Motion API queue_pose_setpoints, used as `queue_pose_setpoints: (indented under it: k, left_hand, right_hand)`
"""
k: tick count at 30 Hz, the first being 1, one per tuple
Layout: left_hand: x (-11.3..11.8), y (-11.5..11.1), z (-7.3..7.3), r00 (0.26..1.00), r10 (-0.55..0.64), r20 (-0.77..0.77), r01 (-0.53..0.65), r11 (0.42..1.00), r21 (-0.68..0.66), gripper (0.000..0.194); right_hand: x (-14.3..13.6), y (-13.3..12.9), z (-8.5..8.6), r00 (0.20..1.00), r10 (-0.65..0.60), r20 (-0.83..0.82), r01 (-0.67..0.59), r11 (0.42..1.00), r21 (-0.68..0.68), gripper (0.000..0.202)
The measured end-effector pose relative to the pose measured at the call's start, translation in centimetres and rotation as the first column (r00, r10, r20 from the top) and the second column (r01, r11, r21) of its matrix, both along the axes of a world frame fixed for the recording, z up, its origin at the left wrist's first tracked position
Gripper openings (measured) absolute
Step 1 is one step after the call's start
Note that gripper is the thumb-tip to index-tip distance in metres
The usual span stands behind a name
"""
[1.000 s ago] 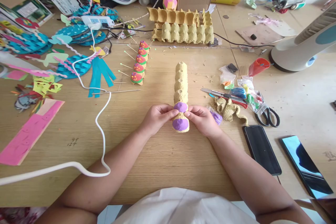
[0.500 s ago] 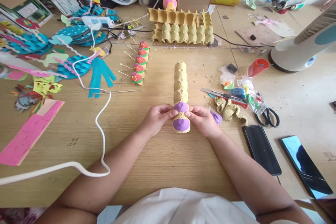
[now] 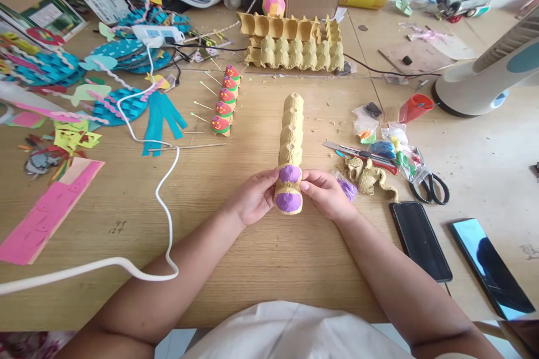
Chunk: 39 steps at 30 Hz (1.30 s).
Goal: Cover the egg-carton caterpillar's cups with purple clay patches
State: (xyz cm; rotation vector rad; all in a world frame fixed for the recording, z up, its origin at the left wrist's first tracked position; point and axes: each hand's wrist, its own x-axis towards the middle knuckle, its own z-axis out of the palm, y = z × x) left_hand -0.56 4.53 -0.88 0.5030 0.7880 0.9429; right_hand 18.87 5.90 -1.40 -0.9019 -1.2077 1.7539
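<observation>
A long strip of egg carton [image 3: 290,133], bumps upward, points away from me over the middle of the table. Purple clay [image 3: 288,201] covers the two bumps nearest me; the others are bare pulp. My left hand [image 3: 256,196] grips the strip's left edge beside the purple bumps, with its fingers partly under it. On the opposite edge, my right hand [image 3: 326,193] pinches the strip between thumb and fingers. Close to the right hand lie a bag of purple clay [image 3: 347,187] and torn carton scraps [image 3: 368,176].
Left of the strip stands a painted egg-carton caterpillar [image 3: 225,101] with pins. Egg cartons [image 3: 301,53] lie behind. A utility knife [image 3: 362,154], scissors [image 3: 433,188] and two phones [image 3: 421,241] are at right. A white cable [image 3: 168,219] crosses my left forearm.
The strip has tilted slightly, its far end shifting a little right and away. My left thumb has moved off the top between the purple bumps to the strip's side.
</observation>
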Motion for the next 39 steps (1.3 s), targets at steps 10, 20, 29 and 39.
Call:
queue_pose_setpoints:
  k: [10,20,29,39]
  left_hand:
    - [0.4,-0.3,0.2,0.999,0.029,-0.033,-0.026,0.996,0.08,0.036]
    - [0.2,-0.3,0.4,0.996,0.052,-0.066,-0.044,0.992,0.119,0.041]
    - [0.2,-0.6,0.6,1.0,-0.007,-0.011,0.008,0.997,0.081,0.032]
    - [-0.1,-0.6,0.6,0.999,0.014,-0.031,-0.012,0.997,0.071,0.032]
  right_hand:
    - [-0.3,0.0,0.3,0.998,-0.035,0.049,0.037,0.999,-0.03,0.03]
    - [-0.2,-0.1,0.6,0.995,-0.038,0.094,0.036,0.999,0.02,0.031]
    - [-0.3,-0.2,0.8,0.994,-0.012,0.106,0.0,0.994,0.111,0.029]
    - [-0.5,-0.5,1.0,0.997,0.056,-0.061,-0.056,0.998,0.011,0.028]
